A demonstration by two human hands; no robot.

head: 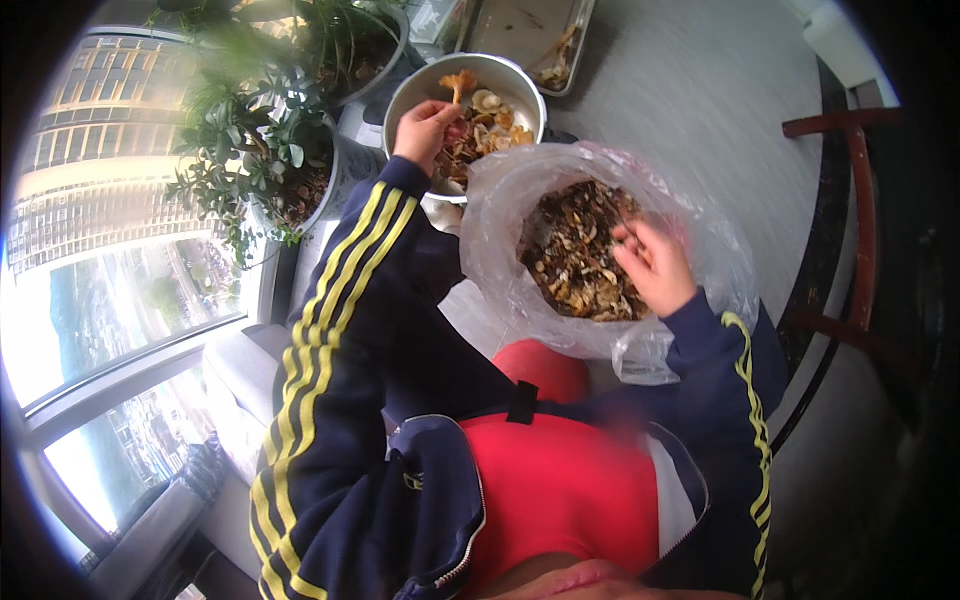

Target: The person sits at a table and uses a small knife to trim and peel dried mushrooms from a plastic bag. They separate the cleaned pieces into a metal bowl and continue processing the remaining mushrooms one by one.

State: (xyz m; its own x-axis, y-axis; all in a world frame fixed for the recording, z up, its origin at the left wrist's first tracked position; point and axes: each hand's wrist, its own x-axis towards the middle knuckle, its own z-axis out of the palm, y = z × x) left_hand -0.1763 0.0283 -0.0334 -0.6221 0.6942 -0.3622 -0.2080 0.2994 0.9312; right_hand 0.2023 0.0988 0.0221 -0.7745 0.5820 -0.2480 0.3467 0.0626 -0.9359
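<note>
Between the thumb and fingertips of my left hand is an orange, trumpet-shaped mushroom, its frilled cap pointing up. It is held over a round metal pot, in which brown and pale mushrooms lie. My right hand is over a clear plastic bag with its mouth spread wide. Inside the bag is a heap of mushroom pieces mixed with dark debris. The right fingers are bent together just above the heap; whether they pinch a small piece is too unclear to tell.
Potted plants stand at the left by a window. Behind the pot lies a metal tray with scraps in one corner. A red-brown furniture frame stands on the floor at the right.
</note>
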